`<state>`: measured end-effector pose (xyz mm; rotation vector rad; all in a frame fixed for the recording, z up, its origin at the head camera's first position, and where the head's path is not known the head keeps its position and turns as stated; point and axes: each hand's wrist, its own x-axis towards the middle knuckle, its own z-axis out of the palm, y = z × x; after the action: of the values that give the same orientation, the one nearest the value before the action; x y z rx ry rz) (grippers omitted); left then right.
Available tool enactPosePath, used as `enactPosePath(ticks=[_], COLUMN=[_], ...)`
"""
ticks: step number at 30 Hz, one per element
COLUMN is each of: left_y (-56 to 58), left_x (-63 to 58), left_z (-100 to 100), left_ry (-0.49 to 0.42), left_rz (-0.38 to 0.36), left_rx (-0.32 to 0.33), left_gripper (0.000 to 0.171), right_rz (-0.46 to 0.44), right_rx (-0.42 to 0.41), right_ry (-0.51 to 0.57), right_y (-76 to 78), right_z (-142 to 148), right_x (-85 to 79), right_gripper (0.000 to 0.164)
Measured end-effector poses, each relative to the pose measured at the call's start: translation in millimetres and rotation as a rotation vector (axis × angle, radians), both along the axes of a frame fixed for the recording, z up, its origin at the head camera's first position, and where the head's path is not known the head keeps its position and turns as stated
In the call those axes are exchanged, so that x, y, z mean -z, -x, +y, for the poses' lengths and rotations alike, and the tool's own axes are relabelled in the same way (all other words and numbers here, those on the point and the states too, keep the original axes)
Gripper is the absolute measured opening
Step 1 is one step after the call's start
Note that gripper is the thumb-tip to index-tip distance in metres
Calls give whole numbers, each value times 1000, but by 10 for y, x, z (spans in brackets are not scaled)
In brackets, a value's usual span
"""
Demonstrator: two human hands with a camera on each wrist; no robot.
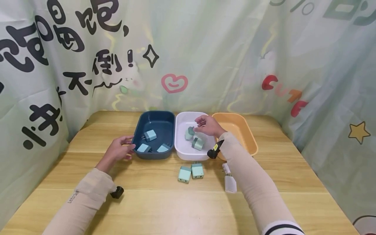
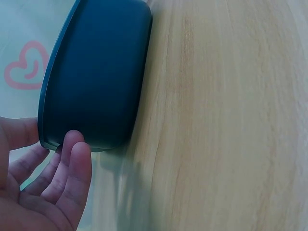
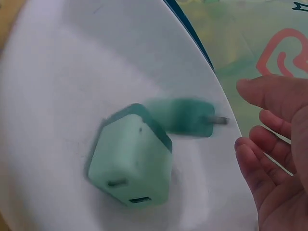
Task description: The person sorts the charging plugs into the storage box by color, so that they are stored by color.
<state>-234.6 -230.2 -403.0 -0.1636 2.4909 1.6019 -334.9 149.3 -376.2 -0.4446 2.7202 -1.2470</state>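
My right hand [image 1: 208,125] is over the white bin [image 1: 183,153], its fingers loosely bent with nothing between them. Below and beside it in the bin are two mint-green plug chargers; one [image 3: 130,161] sits sharp in the right wrist view, while the other charger [image 3: 185,117] is blurred, prongs toward the fingers. At the left end of the dark blue bin [image 1: 154,156], my left hand [image 1: 118,149] has its thumb and relaxed fingertips at the rim. Inside that bin lie three light-blue chargers [image 1: 150,135].
An orange bin [image 1: 252,143] stands to the right of the white one, partly behind my right arm. Two mint-green chargers [image 1: 184,174] lie on the wooden table [image 1: 164,205] in front of the bins. White chargers [image 1: 230,184] lie beside my right forearm. A printed curtain [image 1: 211,65] hangs behind.
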Motion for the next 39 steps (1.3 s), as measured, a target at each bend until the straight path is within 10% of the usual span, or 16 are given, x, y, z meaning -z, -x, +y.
enactPosePath(ticks=[39], left_y=[-7], left_x=[-12], left_z=[19], left_ry=[16], left_rz=[-18], left_rx=[-4], left_gripper=[55], right_rz=[-79], right_rx=[-305], right_ry=[188], right_y=[-618], right_z=[314], right_x=[-46], right_gripper=[68])
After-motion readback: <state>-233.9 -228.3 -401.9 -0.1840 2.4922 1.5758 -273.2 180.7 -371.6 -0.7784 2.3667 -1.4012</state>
